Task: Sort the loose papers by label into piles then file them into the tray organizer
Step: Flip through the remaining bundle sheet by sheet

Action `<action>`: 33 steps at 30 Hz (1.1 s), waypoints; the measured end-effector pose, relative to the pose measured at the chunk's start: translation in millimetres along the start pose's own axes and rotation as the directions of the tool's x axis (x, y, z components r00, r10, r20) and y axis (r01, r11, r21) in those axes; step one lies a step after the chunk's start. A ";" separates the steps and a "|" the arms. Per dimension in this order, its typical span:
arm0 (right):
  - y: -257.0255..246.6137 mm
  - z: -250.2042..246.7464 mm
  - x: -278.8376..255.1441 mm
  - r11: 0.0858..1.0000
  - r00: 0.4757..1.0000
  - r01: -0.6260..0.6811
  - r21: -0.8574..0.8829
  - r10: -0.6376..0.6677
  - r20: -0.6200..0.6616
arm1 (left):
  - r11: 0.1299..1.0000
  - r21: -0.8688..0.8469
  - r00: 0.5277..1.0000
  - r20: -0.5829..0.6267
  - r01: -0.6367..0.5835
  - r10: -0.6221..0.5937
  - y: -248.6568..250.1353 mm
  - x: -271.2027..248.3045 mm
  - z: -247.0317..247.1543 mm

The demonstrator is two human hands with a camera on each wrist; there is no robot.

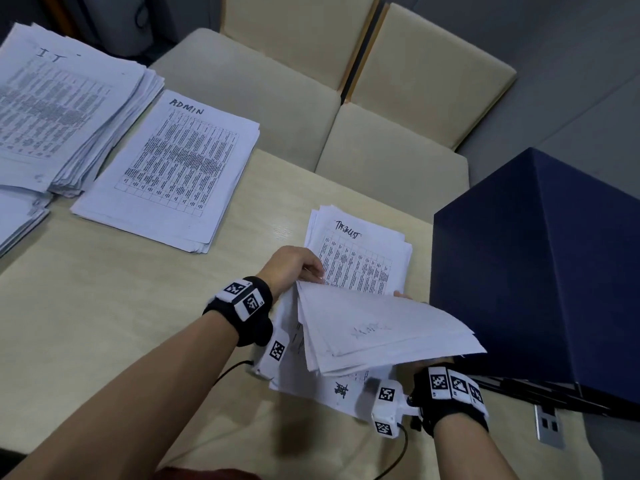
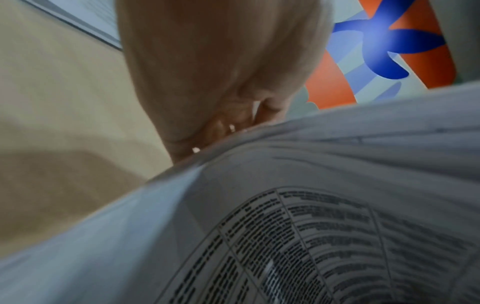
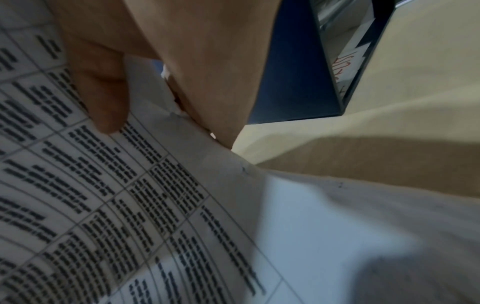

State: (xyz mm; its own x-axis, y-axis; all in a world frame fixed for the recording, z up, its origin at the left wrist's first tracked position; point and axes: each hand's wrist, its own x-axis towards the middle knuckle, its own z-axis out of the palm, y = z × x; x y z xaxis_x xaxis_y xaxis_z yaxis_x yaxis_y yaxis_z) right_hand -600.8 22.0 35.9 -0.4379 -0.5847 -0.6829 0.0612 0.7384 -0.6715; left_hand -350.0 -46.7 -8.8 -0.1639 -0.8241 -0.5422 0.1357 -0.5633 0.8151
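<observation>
Sorting job on the desk (image 1: 104, 323), and the step in hand looks like lifting a batch off one stack to file it elsewhere.

The left hand (image 1: 294, 268) has its fingers curled over the far-left corner of the lifted sheaf (image 1: 381, 327), pinching it. The right hand (image 3: 182, 51) is mostly hidden under the sheaf from the head cam. Its wrist cam shows the thumb pressed on the printed face w/ the rest of the hand behind the paper edge, so it pinches the sheaf too.

The sheaf hangs between the two hands, tilted, blank backs up and print down. It sits just above the lower stack (image 1: 332, 389), which lies under both wrists. Whether the two touch by the left wrist, can't tell.

To do it well, imo:
- **Square the edges:** the sheets fan apart at the edge nearest the right wrist. Pinch firmer there, or tap that edge square on the desk before carrying.
- **Check the heading:** it faces down, so tip the sheaf up to read it and confirm the destination.
- **Know the options:** the scrawl-headed pile (image 1: 360, 258) lies just beyond the left hand's fingertips. The ADMIN pile (image 1: 173, 168) and IT pile (image 1: 62, 109) are well off to that hand's outer side, i.e. a longer carry.
- **Mind the box:** the dark blue box (image 1: 536, 271) stands close on the right hand's outer side, and the sheaf's corner is near it. Swing away from it, not into it.
- **Set it down flat:** match the corners before either grip loosens.
</observation>
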 end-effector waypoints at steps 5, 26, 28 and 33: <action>0.4 14.6 -0.1 0.999 0.997 0.036 0.033 -0.034 -0.065 | 0.701 0.707 0.960 -0.248 0.091 0.126 -7.1 22.2 -9.1; -0.7 9.4 -3.8 0.891 0.985 -0.033 0.452 -0.049 0.167 | 0.881 0.305 0.932 0.095 -0.363 0.351 0.0 -11.6 -27.3; 3.5 12.5 12.1 0.967 0.996 -0.083 0.241 0.070 0.064 | 0.900 0.262 0.938 0.091 -0.348 0.336 2.7 -11.2 -27.1; -2.7 13.4 -3.1 0.815 0.969 -0.103 0.570 -0.046 0.241 | 0.924 0.285 0.960 -0.045 -0.254 0.277 6.1 -11.8 -23.4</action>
State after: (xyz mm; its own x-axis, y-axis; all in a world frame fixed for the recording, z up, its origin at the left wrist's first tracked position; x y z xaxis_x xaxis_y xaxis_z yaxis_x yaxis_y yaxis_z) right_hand -587.6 17.2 36.0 -0.2111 -0.6821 -0.7001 0.6059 0.4707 -0.6413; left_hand -324.4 -41.8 -2.1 -0.0760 -0.9497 -0.3037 -0.1114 -0.2946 0.9491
